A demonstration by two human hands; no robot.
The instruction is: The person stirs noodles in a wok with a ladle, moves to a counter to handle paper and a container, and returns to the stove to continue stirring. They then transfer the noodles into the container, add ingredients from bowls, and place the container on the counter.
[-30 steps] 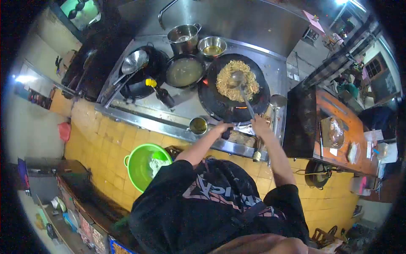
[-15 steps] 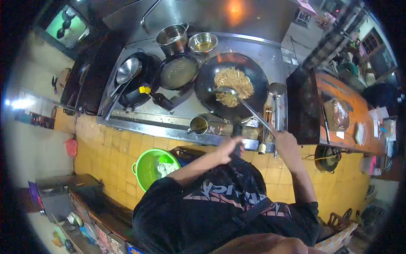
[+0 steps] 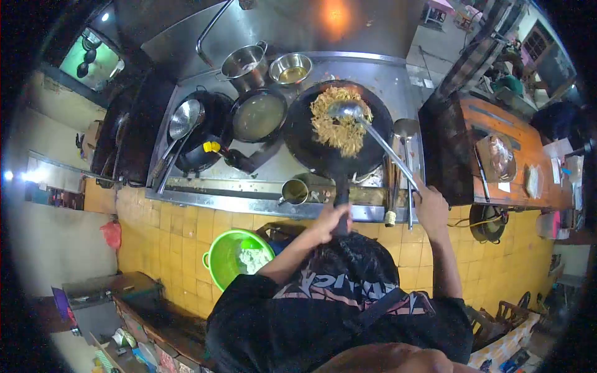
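Note:
A large black wok (image 3: 305, 146) sits on the stove, with brown noodles (image 3: 336, 133) heaped in its middle and far part. My left hand (image 3: 331, 222) is closed round the wok's dark handle (image 3: 341, 189) near its end. In my right hand (image 3: 431, 210) is the long metal handle of a ladle (image 3: 346, 109). The ladle's bowl rests on or just over the noodles; the exact contact cannot be made out. Right of the wok, a second ladle (image 3: 406, 128) lies with its handle toward me.
Left of the wok stand a pan of cloudy liquid (image 3: 259, 116), a steel pot (image 3: 245, 67), a steel bowl (image 3: 291, 67) and a dark wok with a strainer (image 3: 185, 119). A yellow-capped bottle (image 3: 236, 160) and metal cup (image 3: 295, 191) are nearer. Below is a green basket (image 3: 219, 264).
The ladle's bowl has moved from the near-left of the noodles to their far right side. The noodles have shifted toward the wok's far side. My left hand stays on the handle.

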